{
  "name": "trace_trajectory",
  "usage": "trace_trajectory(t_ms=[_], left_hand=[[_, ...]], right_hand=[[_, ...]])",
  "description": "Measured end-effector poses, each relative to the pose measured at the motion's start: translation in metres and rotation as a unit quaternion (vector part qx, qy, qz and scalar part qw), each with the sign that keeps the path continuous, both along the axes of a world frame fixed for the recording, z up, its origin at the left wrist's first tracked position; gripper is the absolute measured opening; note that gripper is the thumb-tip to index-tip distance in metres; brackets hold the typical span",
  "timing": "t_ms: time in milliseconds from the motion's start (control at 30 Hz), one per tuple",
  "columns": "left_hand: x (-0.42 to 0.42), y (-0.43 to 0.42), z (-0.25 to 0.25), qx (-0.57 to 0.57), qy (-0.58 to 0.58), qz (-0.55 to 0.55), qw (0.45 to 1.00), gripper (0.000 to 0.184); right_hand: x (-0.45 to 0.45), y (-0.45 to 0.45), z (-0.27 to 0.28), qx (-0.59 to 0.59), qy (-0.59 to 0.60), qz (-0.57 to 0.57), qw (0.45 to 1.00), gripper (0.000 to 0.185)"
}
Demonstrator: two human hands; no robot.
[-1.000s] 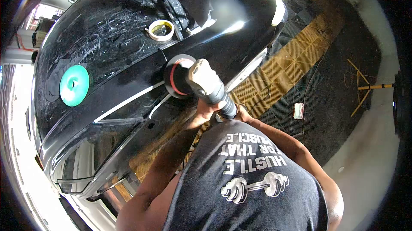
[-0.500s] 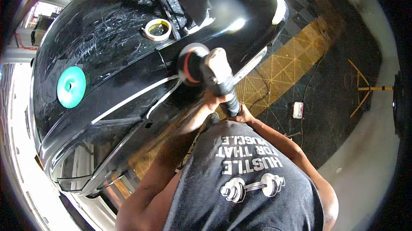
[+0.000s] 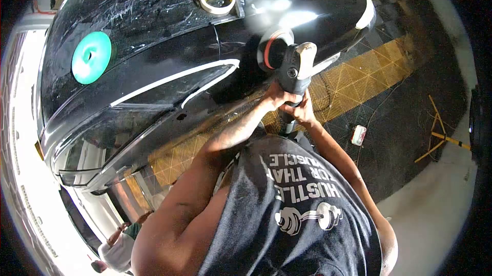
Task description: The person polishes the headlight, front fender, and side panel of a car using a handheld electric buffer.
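A dark car polisher (image 3: 296, 68) with a round pad edged by a red-orange ring is in both hands. The pad lies against the glossy black car panel (image 3: 243, 53), near its lower edge. My left hand (image 3: 279, 96) is wrapped round the polisher's body. Just behind it, my right hand (image 3: 303, 110) grips the handle. White tape (image 3: 169, 81) outlines the headlight area to the left of the pad. A tape roll (image 3: 217, 1) rests on the car above, and a green round pad (image 3: 91, 57) lies on the hood, which has whitish smears.
Black and yellow tiles (image 3: 359, 78) cover the floor beside the car. A small white-and-red box (image 3: 359, 135) and a cable lie there. A yellow stand (image 3: 436, 131) stands at the right by the wall. Another person (image 3: 119, 248) shows at the lower left.
The polisher and both hands have moved right along the panel. My view has shifted, so the tape roll and green pad sit higher. The other person has come into view.
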State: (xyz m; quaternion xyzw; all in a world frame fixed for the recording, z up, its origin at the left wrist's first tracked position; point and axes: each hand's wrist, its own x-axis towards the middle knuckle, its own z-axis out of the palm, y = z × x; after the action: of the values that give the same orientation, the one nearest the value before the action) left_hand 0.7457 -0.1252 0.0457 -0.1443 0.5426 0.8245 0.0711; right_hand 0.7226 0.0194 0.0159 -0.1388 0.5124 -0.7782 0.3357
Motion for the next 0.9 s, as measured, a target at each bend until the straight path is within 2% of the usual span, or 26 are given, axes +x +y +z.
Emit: trace_trajectory(t_ms=[67,167,200,267,333,367,433,500,533,567,633,833,900], left_hand=[[0.013,-0.003,-0.011,0.008,0.004,0.001,1.0,0.069],[0.044,-0.013,-0.026,0.008,-0.003,0.001,1.0,0.072],[0.057,-0.015,-0.027,-0.052,-0.006,0.021,0.998,0.072],[0.088,-0.018,-0.028,-0.099,-0.01,0.059,0.993,0.073],[0.1,-0.019,0.013,-0.152,0.022,0.091,0.984,0.076],[0.107,-0.019,0.011,-0.084,0.011,0.124,0.989,0.075],[0.106,-0.025,-0.007,-0.051,0.008,0.09,0.995,0.074],[0.088,-0.023,0.003,0.014,0.001,0.038,0.999,0.068],[0.079,-0.024,0.011,-0.034,-0.058,-0.018,0.998,0.062],[0.073,-0.024,-0.004,-0.004,-0.06,-0.033,0.998,0.056],[0.064,-0.026,-0.028,-0.04,-0.063,-0.077,0.994,0.055],[0.085,-0.029,-0.032,0.008,-0.028,-0.065,0.997,0.062],[0.103,-0.033,-0.034,0.025,-0.026,-0.061,0.998,0.063]], right_hand=[[0.012,-0.001,-0.006,-0.033,-0.047,-0.013,0.998,0.085],[0.035,-0.007,-0.013,-0.001,0.021,0.009,1.0,0.089],[0.043,-0.013,-0.013,-0.023,0.025,0.011,0.999,0.091],[0.056,-0.018,-0.011,-0.026,0.023,0.023,0.999,0.095],[0.066,-0.025,-0.007,-0.007,0.108,0.052,0.993,0.106],[0.07,-0.026,-0.009,0.003,0.081,0.07,0.994,0.108],[0.073,-0.024,0.0,0.039,0.08,0.059,0.994,0.106],[0.079,-0.024,-0.011,-0.008,-0.003,0.002,1.0,0.094],[0.079,-0.022,-0.018,0.014,0.006,-0.021,1.0,0.089],[0.08,-0.02,-0.027,0.035,0.013,-0.041,0.998,0.084],[0.079,-0.02,-0.015,0.009,-0.052,-0.059,0.997,0.083],[0.101,-0.024,-0.024,0.005,-0.043,-0.062,0.997,0.083],[0.118,-0.027,-0.038,0.039,-0.038,-0.056,0.997,0.088]])
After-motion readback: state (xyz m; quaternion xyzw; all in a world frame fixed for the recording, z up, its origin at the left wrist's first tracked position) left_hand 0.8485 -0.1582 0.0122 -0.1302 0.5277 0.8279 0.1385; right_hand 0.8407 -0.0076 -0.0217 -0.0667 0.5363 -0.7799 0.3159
